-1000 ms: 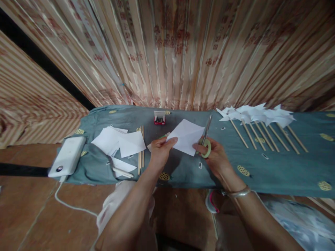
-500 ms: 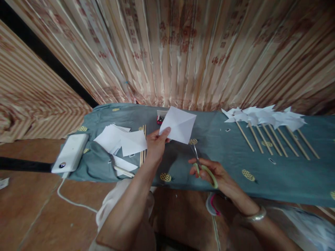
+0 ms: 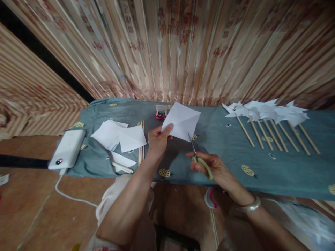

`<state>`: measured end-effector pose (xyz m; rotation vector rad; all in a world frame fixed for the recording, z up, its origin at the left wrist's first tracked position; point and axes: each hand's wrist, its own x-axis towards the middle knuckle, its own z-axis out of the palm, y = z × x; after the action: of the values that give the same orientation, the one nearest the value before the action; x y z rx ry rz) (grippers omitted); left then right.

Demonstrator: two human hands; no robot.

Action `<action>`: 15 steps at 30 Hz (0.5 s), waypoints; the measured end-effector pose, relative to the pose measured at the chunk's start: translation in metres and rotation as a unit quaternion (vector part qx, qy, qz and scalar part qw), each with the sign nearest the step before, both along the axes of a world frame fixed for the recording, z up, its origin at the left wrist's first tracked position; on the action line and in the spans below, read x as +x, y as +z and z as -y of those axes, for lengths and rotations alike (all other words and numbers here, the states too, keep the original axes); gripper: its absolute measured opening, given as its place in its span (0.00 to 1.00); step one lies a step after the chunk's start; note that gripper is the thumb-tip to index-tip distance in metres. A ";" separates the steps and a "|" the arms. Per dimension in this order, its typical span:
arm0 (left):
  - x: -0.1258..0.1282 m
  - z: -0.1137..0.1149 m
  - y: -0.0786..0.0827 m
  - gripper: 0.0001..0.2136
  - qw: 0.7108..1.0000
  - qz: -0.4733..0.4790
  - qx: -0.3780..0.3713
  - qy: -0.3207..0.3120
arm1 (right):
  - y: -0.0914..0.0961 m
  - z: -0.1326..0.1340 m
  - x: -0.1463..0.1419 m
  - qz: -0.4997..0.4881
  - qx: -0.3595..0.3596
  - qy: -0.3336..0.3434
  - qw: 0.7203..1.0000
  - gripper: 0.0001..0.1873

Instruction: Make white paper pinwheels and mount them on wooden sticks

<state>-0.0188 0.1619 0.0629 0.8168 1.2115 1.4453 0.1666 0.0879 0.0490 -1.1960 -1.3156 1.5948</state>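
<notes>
In the head view, my left hand (image 3: 158, 141) pinches the white paper square (image 3: 183, 120) at its eight o'clock corner, thumb flat on top and the other fingers tucked underneath. The square is up above the blue-green cloth (image 3: 222, 146), just to the three o'clock side of the view's middle, with the red box (image 3: 160, 116) at its ten o'clock. My right hand (image 3: 210, 165) is curled around the green-handled scissors (image 3: 194, 150), their blades aimed towards eleven and overlapping the square's six o'clock corner. I can't tell whether paper sits between the blades.

I'd judge the sheet nearly weightless, thin and springy, its faint diagonal creases giving it a little stiffness. It should grip dry, yet tear or crumple easily. The corner I have suits a light pinch; squeezing hard would pucker it, and the free corners could droop or flutter.

Against half a second ago, the scissors have moved up towards eleven; their tips were below the square's corner and now overlap it. The square has shifted slightly towards three, uncovering more of the box. My left-hand pinch is unchanged.
</notes>
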 end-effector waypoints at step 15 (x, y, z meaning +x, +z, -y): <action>0.001 0.001 0.000 0.12 1.000 0.002 0.004 -0.004 | 0.001 -0.001 -0.002 -0.006 -0.008 -0.007 1.000 0.25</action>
<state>-0.0181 0.1607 0.0634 0.8228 1.1997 1.4454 0.1650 0.0894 0.0500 -1.2015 -1.2869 1.6042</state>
